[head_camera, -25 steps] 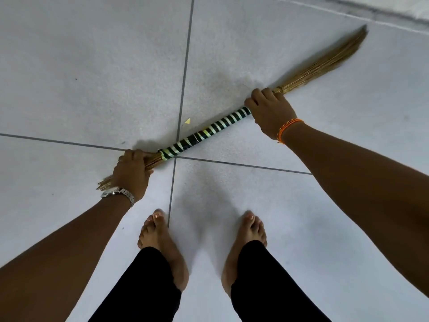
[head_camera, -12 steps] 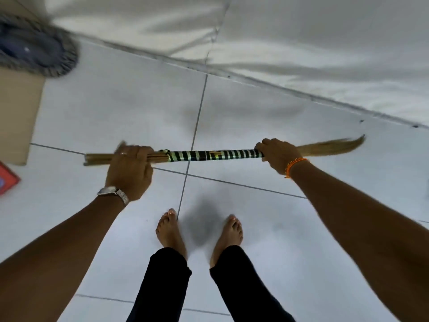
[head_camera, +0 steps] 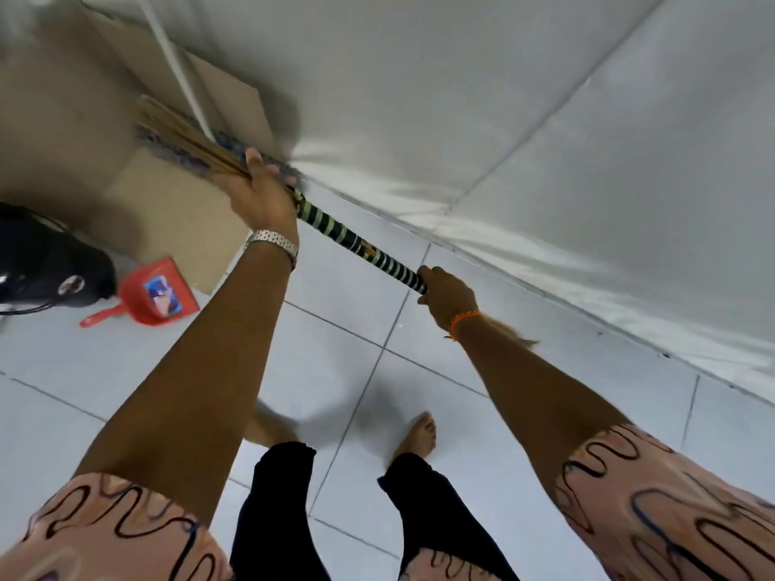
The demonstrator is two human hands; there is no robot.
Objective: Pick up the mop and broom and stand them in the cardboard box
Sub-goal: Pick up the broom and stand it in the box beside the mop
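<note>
The broom [head_camera: 356,241] is held off the floor in both hands, slanted from ten o'clock down to four o'clock: the left hand [head_camera: 260,195] is closed round the bare stalk end, the right hand [head_camera: 446,297] closed round the lower end of the striped binding. The stalk end is seen over the open cardboard box [head_camera: 167,211] at ten o'clock, where the mop [head_camera: 176,65] handle already stands. A red dustpan [head_camera: 157,293] lies just beside the box on the floor.

Broom [head_camera: 360,241] w/ striped grip, held tilted, stick end over cardboard box [head_camera: 167,203], mop [head_camera: 176,56] upright inside
</note>
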